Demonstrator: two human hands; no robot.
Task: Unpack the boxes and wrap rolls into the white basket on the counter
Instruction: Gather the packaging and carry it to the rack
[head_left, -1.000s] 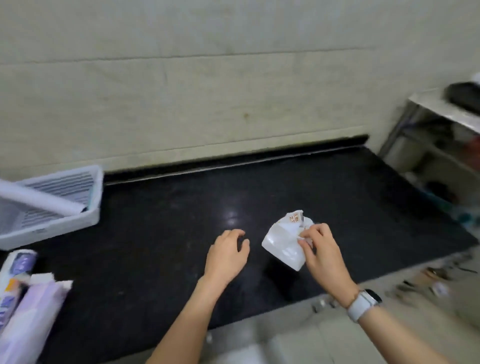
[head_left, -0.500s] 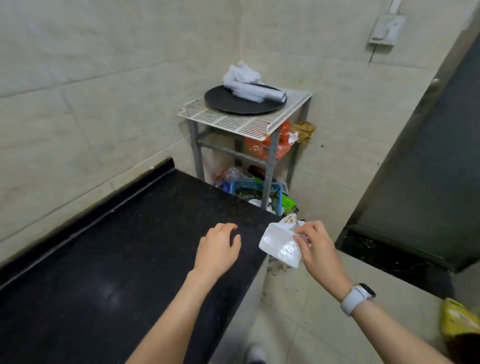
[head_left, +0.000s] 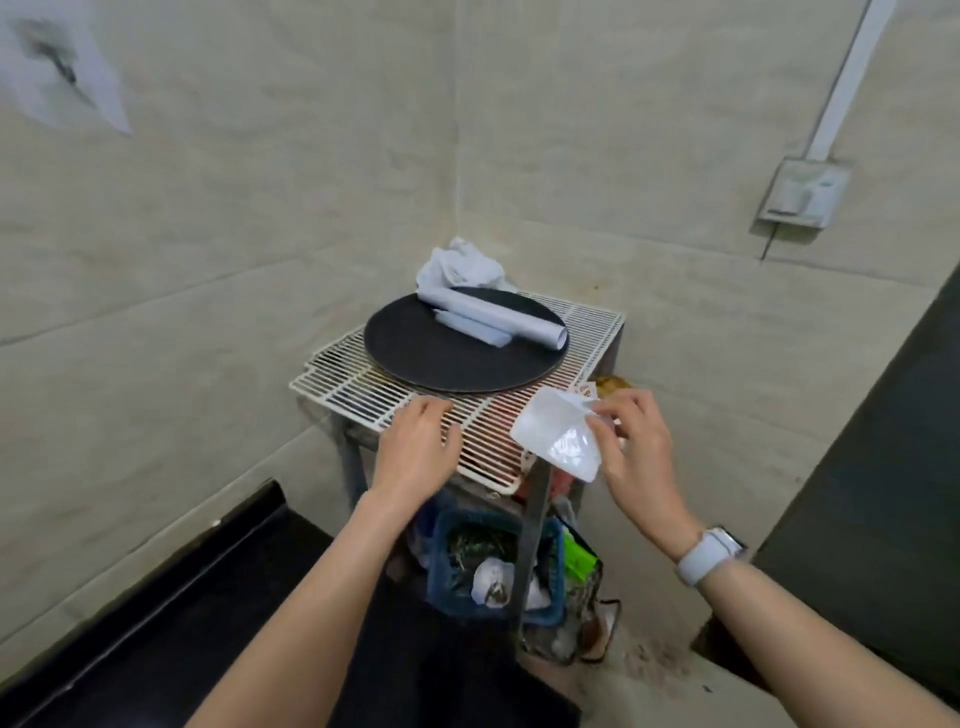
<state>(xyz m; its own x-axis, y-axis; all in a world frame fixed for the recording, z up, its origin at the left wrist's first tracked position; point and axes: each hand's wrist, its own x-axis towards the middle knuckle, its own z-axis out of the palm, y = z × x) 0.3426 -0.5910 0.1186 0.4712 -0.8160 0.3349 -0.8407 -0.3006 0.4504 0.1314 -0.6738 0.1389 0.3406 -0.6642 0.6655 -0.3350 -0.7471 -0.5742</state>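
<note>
Wrapper (head_left: 558, 439) pinched in right hand (head_left: 631, 447), left hand (head_left: 415, 449) beside.

Wire rack (head_left: 395, 395) top: front-left strip of grid bare and reachable. Black round tray (head_left: 457, 358) fills the middle and back, with a white roll (head_left: 498, 319) and crumpled cloth (head_left: 462, 267) on it. Walls close off left and rear. Under the rack, blue basket (head_left: 493, 608) and clutter fill the space.
</note>
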